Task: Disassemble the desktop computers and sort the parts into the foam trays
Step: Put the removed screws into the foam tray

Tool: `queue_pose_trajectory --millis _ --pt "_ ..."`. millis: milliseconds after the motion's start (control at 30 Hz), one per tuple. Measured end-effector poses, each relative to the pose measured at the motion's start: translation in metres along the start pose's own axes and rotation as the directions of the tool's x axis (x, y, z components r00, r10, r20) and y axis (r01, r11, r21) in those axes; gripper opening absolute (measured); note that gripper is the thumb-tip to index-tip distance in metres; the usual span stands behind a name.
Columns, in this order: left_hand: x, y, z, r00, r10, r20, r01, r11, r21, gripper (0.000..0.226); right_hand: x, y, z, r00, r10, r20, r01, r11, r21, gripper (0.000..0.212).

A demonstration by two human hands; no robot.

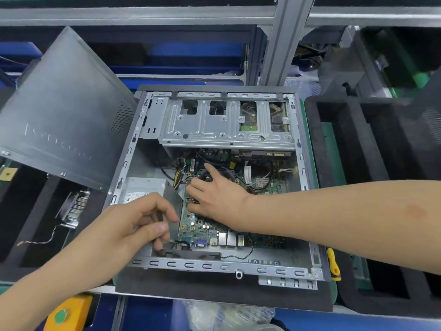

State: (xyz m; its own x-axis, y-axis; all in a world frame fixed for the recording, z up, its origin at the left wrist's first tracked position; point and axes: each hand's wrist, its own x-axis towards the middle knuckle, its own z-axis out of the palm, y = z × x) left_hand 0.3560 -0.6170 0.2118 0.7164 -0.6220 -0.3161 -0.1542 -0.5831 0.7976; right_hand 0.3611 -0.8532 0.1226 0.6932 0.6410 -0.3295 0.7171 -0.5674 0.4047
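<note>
Me: Closest to the lens is my left hand [133, 225], reaching over the near rim of the open grey metal computer case [214, 266]. Its fingers are curled, with thumb and fingertips pinching a thin black cable [182, 242] just inside that rim.

Listener: And the other hand?

Me: My right hand [214, 194] is at the case's middle, on the black square cooling fan [225, 174] mounted on the green motherboard [210, 230]. Three fingers curl down over the fan's left edge and the forefinger lies straight across it. The thumb is hidden, so I cannot tell how firm the hold is.

Listener: How will the fan handle?

Me: I judge it stiff and fairly heavy for its size. It is best held by the frame's outer edges, never the blades, and lifted straight so the brittle board is not levered. The cable is soft, so pull its plug and not the wire.

Listener: Where does it go?

Me: A black foam tray [358, 139] lies just right of the case. Left of the case, a second foam tray [35, 235] holds a silver finned heatsink [74, 206]. A yellow-handled screwdriver [334, 263] rests by the case's near right corner.
</note>
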Motion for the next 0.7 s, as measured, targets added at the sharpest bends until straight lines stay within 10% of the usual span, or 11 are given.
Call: queue_pose_trajectory --millis 467,700 --pt "0.003 0.001 -0.002 0.991 -0.019 0.132 0.034 0.993 -0.113 0.018 -0.001 0.0 -0.011 0.996 0.087 0.026 -0.089 0.993 0.077 0.085" --pt "0.003 0.006 0.003 0.997 0.051 -0.053 -0.061 0.974 -0.217 0.007 -0.004 -0.003 -0.012 0.994 0.109 -0.001 -0.109 0.991 0.073 0.078"
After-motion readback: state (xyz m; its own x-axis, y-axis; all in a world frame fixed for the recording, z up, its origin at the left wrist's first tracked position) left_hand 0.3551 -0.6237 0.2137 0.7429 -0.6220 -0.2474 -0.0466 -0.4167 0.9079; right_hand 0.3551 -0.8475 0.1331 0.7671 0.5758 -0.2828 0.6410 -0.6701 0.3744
